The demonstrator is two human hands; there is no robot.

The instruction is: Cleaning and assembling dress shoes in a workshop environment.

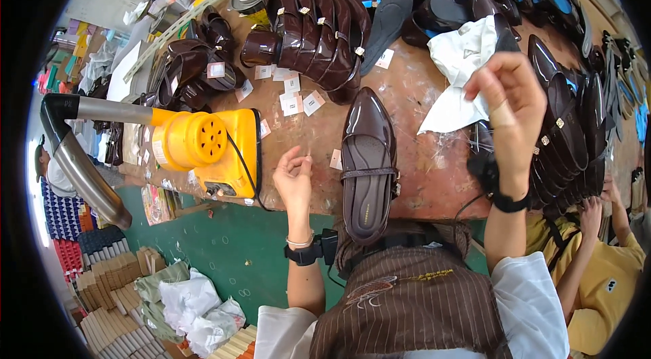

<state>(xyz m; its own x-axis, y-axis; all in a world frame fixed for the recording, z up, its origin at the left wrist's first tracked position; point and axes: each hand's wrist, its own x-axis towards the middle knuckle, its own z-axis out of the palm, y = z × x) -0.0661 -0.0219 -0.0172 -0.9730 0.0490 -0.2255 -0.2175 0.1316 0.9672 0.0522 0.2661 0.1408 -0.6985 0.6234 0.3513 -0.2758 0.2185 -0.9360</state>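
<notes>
Far left: a yellow blower (203,149) with a metal nozzle (81,155) sits on the workbench (420,88), body toward the near edge.

Left hand (293,179) hovers over the bench's near edge just right of the blower. Fingertips pinched together, maybe on a thread or small tag; too small to tell, so I can't say it holds anything.

Directly right of it: one dark brown pointed-toe shoe (368,162), sole down. Long axis runs away from the person, toe at the far end, heel overhanging the near edge by the torso. Strap with buckle crosses mid-shoe. The left hand is just beside it, the nearer of the two; not touching.

Behind: a row of matching shoes (312,33) on edge, with paper tags (295,98) scattered between the row and the single shoe.

Right hand (508,105) is raised, fingers closed on a white cloth (461,67), which hangs to its left. Well apart from the single shoe, up and right of it.

Far right: another dense shoe row (569,135), and a person in yellow (603,284) beside the bench.
</notes>
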